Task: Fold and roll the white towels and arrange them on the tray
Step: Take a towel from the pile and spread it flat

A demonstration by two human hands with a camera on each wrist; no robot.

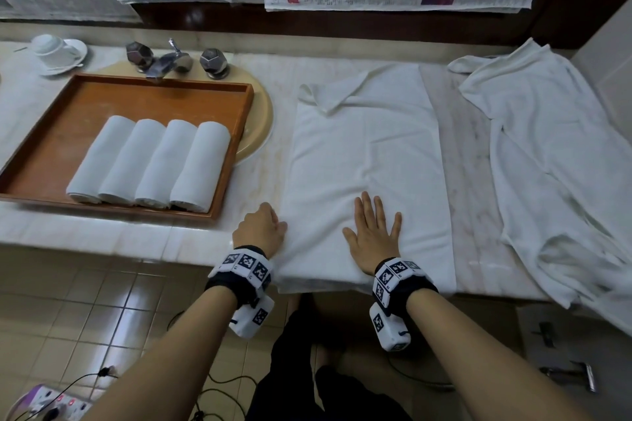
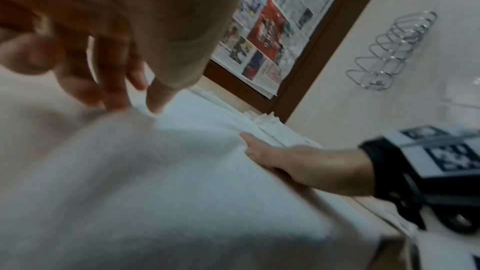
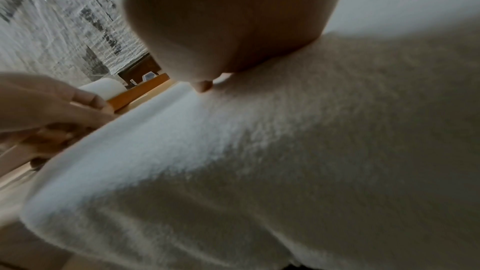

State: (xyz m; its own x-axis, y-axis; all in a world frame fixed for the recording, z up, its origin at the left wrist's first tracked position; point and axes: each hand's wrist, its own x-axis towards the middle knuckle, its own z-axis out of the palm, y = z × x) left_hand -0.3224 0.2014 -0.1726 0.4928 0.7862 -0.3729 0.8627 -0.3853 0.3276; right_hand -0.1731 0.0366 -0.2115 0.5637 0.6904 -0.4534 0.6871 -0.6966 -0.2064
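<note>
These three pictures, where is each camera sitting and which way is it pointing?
Head: worn on the head, looking down at the counter; shows both forearms, left hand at the folded towel edge, right hand flat on it, and the tray.
Left wrist: under the left hand, facing right along the towel; shows left fingers.
Right wrist: under the right palm, facing left towards the tray.
Shared: each wrist view catches the other hand; all three show the towel.

A bathroom: marble vanity counter, basin tap with 2 faceted knobs at 11 o'clock, tiled floor, wall-mounted wire rack.
</note>
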